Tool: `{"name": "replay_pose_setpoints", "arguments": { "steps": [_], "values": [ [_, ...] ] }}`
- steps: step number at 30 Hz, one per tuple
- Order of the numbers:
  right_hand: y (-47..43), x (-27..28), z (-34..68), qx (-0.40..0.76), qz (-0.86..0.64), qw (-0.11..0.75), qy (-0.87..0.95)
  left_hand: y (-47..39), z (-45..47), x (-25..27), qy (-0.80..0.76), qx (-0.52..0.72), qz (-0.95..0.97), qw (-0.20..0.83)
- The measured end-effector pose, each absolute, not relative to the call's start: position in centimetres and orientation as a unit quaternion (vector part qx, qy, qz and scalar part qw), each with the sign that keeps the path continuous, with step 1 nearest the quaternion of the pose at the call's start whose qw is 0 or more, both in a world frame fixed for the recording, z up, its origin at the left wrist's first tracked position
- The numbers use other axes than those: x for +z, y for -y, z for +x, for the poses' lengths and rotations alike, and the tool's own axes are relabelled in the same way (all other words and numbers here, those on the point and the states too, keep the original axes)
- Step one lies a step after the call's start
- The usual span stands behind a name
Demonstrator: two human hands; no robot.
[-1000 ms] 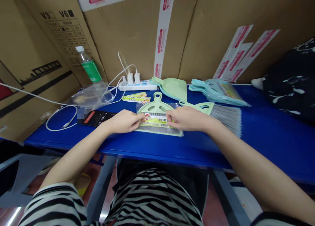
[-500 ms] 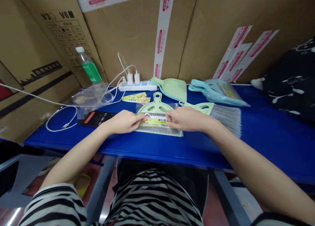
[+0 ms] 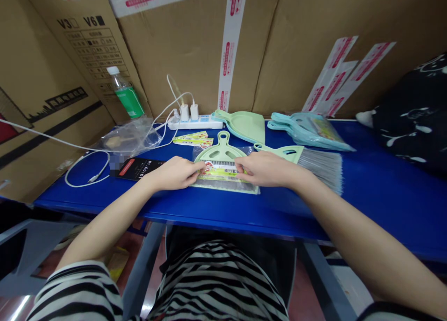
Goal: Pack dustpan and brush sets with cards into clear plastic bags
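Note:
A light-green hand brush point(image 3: 223, 149) lies on the blue table in a clear plastic bag point(image 3: 225, 186), its ringed handle pointing away from me. A white and yellow printed label point(image 3: 220, 170) runs across its grey bristles. At the label's left end, my left hand point(image 3: 179, 173) is closed, thumb and finger pinching the bag's edge. My right hand point(image 3: 263, 168) is closed too, fingers curled on the bag at the label's right end. Beyond my right wrist lies a second green brush point(image 3: 319, 167) with long grey bristles, partly hidden by my forearm.
Behind sit a green dustpan point(image 3: 246, 124) and bagged blue dustpans point(image 3: 310, 129). Loose labels point(image 3: 193, 139) lie near a white power strip point(image 3: 202, 122) with cables. Leftward are a phone point(image 3: 136, 168), a crumpled plastic bag point(image 3: 129, 137) and a bottle point(image 3: 127, 97). Cardboard point(image 3: 195, 51) walls the back.

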State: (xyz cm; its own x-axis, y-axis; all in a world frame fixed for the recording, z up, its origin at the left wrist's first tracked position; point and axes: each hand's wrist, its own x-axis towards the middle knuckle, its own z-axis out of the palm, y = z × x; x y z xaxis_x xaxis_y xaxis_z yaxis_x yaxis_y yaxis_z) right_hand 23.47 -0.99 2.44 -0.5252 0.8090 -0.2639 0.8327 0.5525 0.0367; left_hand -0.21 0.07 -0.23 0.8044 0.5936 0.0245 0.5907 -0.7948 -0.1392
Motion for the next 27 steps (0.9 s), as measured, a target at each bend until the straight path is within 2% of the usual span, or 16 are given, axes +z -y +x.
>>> {"name": "replay_pose_setpoints", "arguments": {
  "steps": [20,27],
  "values": [
    [0.96,2.74,23.57,-0.071,0.460,0.131,-0.875,-0.09,-0.24,-0.27,0.310,0.011,-0.948,0.072],
    [0.89,2.34,23.44,-0.040,0.477,0.128,-0.869,-0.02,-0.13,-0.21,0.309,0.001,-0.948,0.073]
  ]
}}
